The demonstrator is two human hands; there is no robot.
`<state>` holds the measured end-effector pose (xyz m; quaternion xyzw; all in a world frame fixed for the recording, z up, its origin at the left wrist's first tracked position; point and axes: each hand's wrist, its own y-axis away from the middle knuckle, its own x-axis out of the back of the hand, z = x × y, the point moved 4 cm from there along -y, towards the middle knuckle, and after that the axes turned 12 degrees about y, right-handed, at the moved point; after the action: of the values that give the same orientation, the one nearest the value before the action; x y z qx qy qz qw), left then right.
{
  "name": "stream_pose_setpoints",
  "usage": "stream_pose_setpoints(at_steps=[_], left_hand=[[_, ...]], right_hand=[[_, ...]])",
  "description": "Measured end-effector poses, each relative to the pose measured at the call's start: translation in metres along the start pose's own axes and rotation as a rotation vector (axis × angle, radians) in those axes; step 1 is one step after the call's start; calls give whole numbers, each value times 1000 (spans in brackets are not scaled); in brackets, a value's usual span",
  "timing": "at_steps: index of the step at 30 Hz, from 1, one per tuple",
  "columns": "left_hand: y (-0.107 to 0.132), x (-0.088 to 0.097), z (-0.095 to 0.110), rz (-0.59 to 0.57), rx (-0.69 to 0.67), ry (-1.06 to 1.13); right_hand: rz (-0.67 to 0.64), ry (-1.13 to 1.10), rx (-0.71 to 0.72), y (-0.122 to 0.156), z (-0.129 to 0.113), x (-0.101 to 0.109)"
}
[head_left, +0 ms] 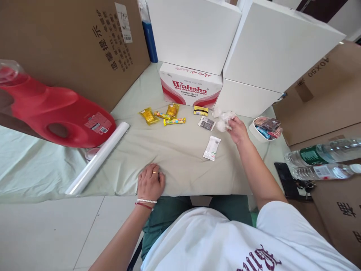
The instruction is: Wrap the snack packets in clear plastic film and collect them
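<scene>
My right hand point(237, 130) reaches forward over the pale green cloth point(175, 158) and pinches a clear white snack packet point(225, 119). My left hand point(150, 182) rests knuckles-up at the cloth's near edge, fingers curled under, with a ring and wrist bands. Several small packets lie ahead: yellow packets point(149, 115), a long yellow bar point(174, 121), a dark packet point(207, 123), a yellow-black packet point(200, 110) and a white sachet point(212, 148) nearest my right hand.
A white bowl point(255, 133) of wrapped snacks sits right of my hand. A Wahaha box point(190, 89) and white boxes point(270, 49) stand behind. At left lie a red jug point(56, 109) and white roll point(98, 158). Water bottles point(324, 162) and a phone point(284, 178) lie right.
</scene>
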<state>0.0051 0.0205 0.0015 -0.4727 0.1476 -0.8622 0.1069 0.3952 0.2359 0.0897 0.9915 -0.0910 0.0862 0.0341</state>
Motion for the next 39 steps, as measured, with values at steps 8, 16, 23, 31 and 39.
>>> stream_pose_setpoints(at_steps=[8,16,23,31,39], left_hand=[[-2,4,-2,53,57,149],[16,-49,145,-423,495,1295],[29,-81,213,-786,797,1632],[56,-59,162,-628,968,1572],[50,-32,118,-414,1014,1512]], right_hand=[[58,-335,-241,155,76,13],[171,-256,-82,240,65,15],[124,-110,19,265,58,10],[291,-342,-207,270,94,16],[350,-368,-140,259,93,26]])
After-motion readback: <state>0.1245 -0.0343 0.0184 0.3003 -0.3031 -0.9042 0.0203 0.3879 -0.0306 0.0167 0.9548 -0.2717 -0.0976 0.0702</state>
